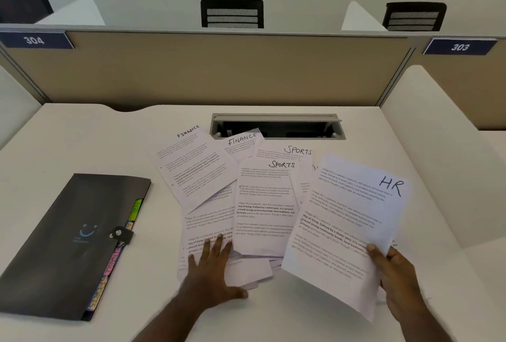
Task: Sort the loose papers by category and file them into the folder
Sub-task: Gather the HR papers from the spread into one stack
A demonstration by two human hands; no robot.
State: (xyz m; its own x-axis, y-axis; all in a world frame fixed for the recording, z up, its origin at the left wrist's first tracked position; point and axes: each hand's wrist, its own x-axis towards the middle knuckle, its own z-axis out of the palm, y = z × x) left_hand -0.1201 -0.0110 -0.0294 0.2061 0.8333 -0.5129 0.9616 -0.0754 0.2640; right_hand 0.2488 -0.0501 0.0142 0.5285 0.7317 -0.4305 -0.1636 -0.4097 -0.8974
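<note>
Loose printed sheets lie fanned out on the white desk. Two are headed FINANCE, two SPORTS. My right hand pinches the lower right edge of a sheet headed HR and holds it lifted above the pile. My left hand lies flat with spread fingers on the near sheets of the pile. A dark expanding folder lies closed at the left, snap strap fastened, with coloured tabs marked HR, FINANCE and SPORTS showing along its right edge.
An open cable slot is set into the desk behind the papers. A beige partition closes the back, white dividers stand at both sides. Black chairs show beyond the partition.
</note>
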